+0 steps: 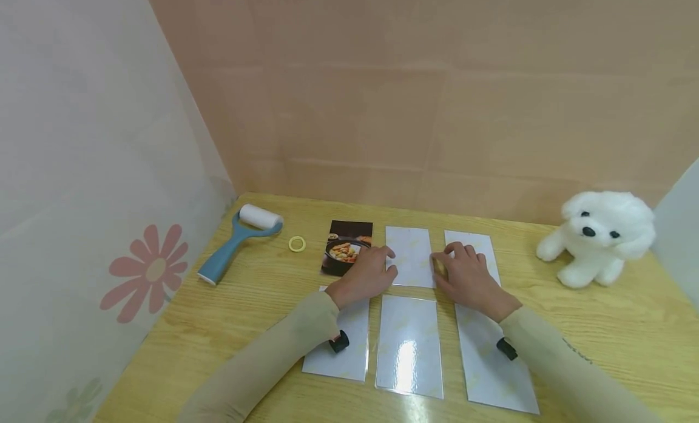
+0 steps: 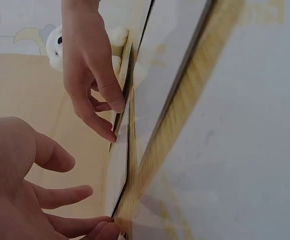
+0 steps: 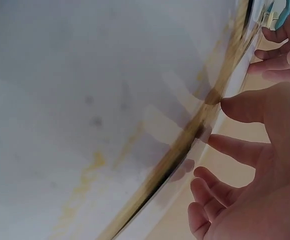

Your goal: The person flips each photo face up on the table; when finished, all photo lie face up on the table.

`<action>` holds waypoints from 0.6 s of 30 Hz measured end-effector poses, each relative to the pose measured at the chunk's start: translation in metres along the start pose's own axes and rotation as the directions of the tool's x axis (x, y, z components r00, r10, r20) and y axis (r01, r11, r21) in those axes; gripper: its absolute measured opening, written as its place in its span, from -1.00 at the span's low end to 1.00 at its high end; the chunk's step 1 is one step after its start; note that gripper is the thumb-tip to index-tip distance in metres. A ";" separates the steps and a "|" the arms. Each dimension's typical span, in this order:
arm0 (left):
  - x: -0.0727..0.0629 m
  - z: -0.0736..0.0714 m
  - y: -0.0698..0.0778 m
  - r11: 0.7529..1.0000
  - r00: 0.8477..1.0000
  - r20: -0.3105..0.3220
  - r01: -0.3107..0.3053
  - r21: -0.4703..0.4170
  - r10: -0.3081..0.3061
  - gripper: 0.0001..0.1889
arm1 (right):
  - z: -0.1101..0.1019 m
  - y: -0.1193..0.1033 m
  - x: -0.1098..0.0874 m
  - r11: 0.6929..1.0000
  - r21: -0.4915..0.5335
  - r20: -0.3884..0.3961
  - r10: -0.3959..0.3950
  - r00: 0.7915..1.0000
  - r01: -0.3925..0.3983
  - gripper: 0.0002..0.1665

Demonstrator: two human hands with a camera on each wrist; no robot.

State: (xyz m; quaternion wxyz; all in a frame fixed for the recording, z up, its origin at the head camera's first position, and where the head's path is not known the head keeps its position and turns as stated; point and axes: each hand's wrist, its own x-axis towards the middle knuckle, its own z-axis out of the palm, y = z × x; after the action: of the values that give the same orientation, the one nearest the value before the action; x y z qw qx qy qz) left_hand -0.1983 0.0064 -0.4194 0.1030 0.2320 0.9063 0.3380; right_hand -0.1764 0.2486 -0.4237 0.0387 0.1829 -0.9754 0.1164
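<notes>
In the head view, a white blank-faced card [image 1: 408,253] lies flat at the top middle of two rows of cards. My left hand [image 1: 364,276] is at its left edge, partly over a picture card [image 1: 334,262] showing a pot of food. My right hand [image 1: 471,280] is at the white card's right edge, above the right-hand cards. Both hands have loosely bent, spread fingers, and neither visibly grips a card. In the left wrist view, left fingertips touch a card edge. The right thumb [image 3: 242,106] meets a card edge in the right wrist view.
Nearer lie a left white card [image 1: 349,365], a glossy middle one [image 1: 393,332] and a right one [image 1: 497,374]; another white card [image 1: 488,244] is at top right. A blue-handled lint roller [image 1: 229,250], a yellow ring [image 1: 297,244] and a white plush dog [image 1: 601,241] stand or lie around them.
</notes>
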 end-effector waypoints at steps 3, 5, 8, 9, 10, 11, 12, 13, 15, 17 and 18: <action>0.000 -0.001 0.002 0.998 1.000 -0.006 0.029 -0.056 -0.029 -0.64 | 0.000 0.000 0.000 1.000 0.006 0.008 0.004 1.000 -0.004 -0.57; 0.000 -0.001 0.003 0.994 0.999 -0.018 0.038 -0.098 -0.040 -0.64 | 0.000 0.000 0.000 1.000 0.012 0.015 0.011 1.000 -0.011 -0.56; -0.001 -0.001 0.004 0.985 0.997 -0.055 0.037 -0.167 -0.046 -0.62 | 0.000 0.001 -0.001 1.000 0.010 0.022 0.014 1.000 -0.014 -0.55; -0.001 -0.001 0.005 0.981 0.996 -0.072 0.034 -0.191 -0.049 -0.61 | 0.000 0.001 -0.001 1.000 0.010 0.021 0.011 1.000 -0.011 -0.55; -0.002 -0.001 0.005 0.974 0.995 -0.088 0.030 -0.224 -0.051 -0.60 | -0.001 0.000 -0.001 1.000 0.011 0.021 0.011 1.000 -0.011 -0.55; -0.003 -0.001 0.006 0.967 0.993 -0.104 0.029 -0.254 -0.057 -0.59 | -0.001 0.000 -0.001 1.000 0.016 0.020 0.010 1.000 -0.011 -0.55; -0.003 -0.001 0.006 0.958 0.991 -0.119 0.026 -0.287 -0.063 -0.58 | -0.001 0.000 0.000 1.000 0.022 0.016 0.009 1.000 -0.009 -0.56; -0.004 -0.001 0.008 0.946 0.989 -0.133 0.024 -0.324 -0.070 -0.57 | -0.001 0.000 0.000 0.999 0.034 0.012 0.009 1.000 -0.009 -0.56; -0.004 -0.002 0.010 0.921 0.982 -0.168 0.012 -0.389 -0.084 -0.56 | -0.002 -0.001 0.001 0.998 0.063 0.001 0.004 1.000 -0.005 -0.58; -0.003 -0.003 0.012 0.899 0.976 -0.196 -0.001 -0.439 -0.094 -0.53 | -0.001 -0.002 0.002 0.995 0.102 -0.009 0.001 1.000 0.000 -0.60; -0.002 -0.003 0.013 0.889 0.973 -0.210 -0.008 -0.457 -0.099 -0.52 | -0.001 -0.002 0.002 0.992 0.122 -0.013 -0.002 1.000 0.004 -0.61</action>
State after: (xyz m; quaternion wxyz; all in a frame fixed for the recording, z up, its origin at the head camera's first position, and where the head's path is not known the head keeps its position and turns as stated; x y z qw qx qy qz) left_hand -0.1926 0.0124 -0.4082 0.0582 0.1399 0.8128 0.5625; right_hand -0.1778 0.2459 -0.4220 0.0340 0.1855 -0.9660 0.1771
